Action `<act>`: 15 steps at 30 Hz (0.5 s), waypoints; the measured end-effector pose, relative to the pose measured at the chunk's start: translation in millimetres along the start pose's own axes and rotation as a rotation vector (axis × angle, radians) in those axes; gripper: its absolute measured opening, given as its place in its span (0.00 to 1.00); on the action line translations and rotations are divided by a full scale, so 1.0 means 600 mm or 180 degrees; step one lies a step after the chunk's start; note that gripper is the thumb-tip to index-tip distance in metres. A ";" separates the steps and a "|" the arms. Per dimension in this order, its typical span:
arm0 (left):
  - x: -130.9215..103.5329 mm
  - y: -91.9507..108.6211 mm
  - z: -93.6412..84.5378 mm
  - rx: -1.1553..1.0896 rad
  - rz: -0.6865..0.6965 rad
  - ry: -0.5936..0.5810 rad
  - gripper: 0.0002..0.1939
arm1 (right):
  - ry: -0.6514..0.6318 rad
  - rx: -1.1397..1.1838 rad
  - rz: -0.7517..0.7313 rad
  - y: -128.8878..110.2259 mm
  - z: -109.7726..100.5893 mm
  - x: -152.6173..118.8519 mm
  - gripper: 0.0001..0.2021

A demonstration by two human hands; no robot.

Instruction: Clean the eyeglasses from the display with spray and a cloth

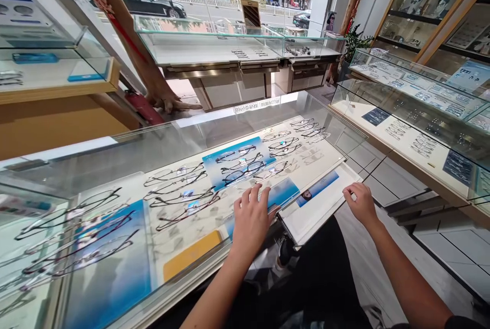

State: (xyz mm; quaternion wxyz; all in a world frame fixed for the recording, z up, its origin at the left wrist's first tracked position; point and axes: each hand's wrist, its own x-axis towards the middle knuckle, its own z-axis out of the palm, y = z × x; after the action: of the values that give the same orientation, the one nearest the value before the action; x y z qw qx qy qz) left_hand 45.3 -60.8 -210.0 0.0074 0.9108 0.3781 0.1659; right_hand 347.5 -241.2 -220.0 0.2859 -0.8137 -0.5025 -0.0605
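My left hand (252, 217) lies at the near edge of the glass display case (179, 135), its fingers spread with nothing in them. Close by its fingertips are a blue card (285, 191) and several pairs of eyeglasses (245, 172) in rows inside the case. A white drawer (329, 201) juts from the case's near side, tilted in view, with a blue printed strip (317, 188) in it. At the drawer's right corner, my right hand (362, 204) has its fingers curled round the rim. Its palm side is partly hidden.
A yellow flat piece (191, 255) lies at the case's front edge. Further glass cases stand to the right (406, 125), ahead (214, 43) and at left (49, 71). A wooden trunk post (126, 28) rises before the window. My legs are just below the drawer.
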 end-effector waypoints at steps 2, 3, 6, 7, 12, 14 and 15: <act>0.001 0.000 -0.002 -0.0030 -0.0058 -0.0034 0.19 | -0.0183 -0.0091 0.0055 0.005 -0.021 -0.008 0.12; 0.002 0.001 -0.002 -0.0047 -0.0084 -0.0056 0.19 | -0.0286 -0.0139 0.0084 0.008 -0.032 -0.009 0.11; 0.003 0.001 -0.003 -0.0077 -0.0144 -0.0093 0.20 | -0.0590 -0.0266 0.0105 0.018 -0.065 0.022 0.12; 0.003 0.001 -0.002 -0.0076 -0.0156 -0.0087 0.20 | -0.0676 -0.0290 0.0054 0.018 -0.073 0.048 0.13; 0.003 -0.003 0.003 0.0072 -0.0133 0.0048 0.20 | -0.0618 -0.0840 -0.1042 -0.023 -0.058 0.279 0.11; 0.004 -0.005 0.004 0.0126 -0.0143 0.0075 0.21 | -0.0671 -0.0970 -0.1278 -0.050 -0.026 0.377 0.10; 0.004 -0.006 0.004 0.0138 -0.0150 0.0070 0.21 | -0.0742 -0.1028 -0.1366 -0.061 -0.006 0.417 0.09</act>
State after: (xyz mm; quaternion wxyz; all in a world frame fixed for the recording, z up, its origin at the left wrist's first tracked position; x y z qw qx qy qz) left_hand 45.4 -56.3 -211.7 -0.0127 0.8997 0.4030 0.1674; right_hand 438.9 -34.9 -105.3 0.0736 -0.7252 -0.6765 -0.1049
